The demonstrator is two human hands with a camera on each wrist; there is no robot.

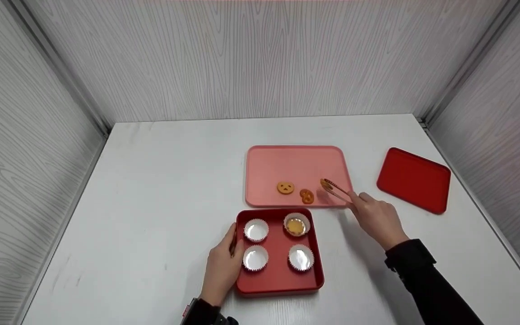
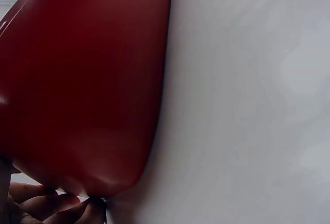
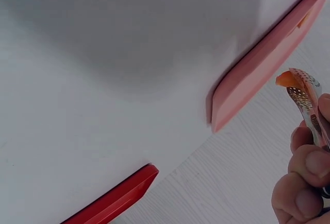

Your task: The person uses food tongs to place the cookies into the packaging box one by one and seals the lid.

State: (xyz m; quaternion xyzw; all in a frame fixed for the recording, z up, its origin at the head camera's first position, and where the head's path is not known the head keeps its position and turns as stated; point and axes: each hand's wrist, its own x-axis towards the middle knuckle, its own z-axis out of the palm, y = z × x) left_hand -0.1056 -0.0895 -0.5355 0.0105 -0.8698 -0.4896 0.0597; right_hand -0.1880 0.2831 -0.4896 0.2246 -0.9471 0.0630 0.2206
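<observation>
My left hand (image 1: 224, 268) grips the left wall of a deep red box (image 1: 278, 285), its thumb at the rim. In the left wrist view, the fingers (image 2: 44, 203) curl against the box's outer side. Inside stand several white paper baking cups; the far right cup (image 1: 305, 218) contains a yellowish piece (image 1: 295, 226). My right hand (image 1: 377, 220) holds metal tongs (image 1: 339, 192) with perforated tips above the pink tray (image 1: 296, 161). Between the tips is a small orange-brown piece (image 3: 284, 79), likely a cookie. A round face cookie (image 1: 285, 188) and a pretzel (image 1: 307, 196) lie on the pink tray.
A shallow red tray (image 1: 415, 180) lies askew at the right of the white table (image 1: 160, 189). Grey wood-grain panels (image 1: 260, 58) rise at the back and both sides. The pink tray's near edge runs close behind the red box.
</observation>
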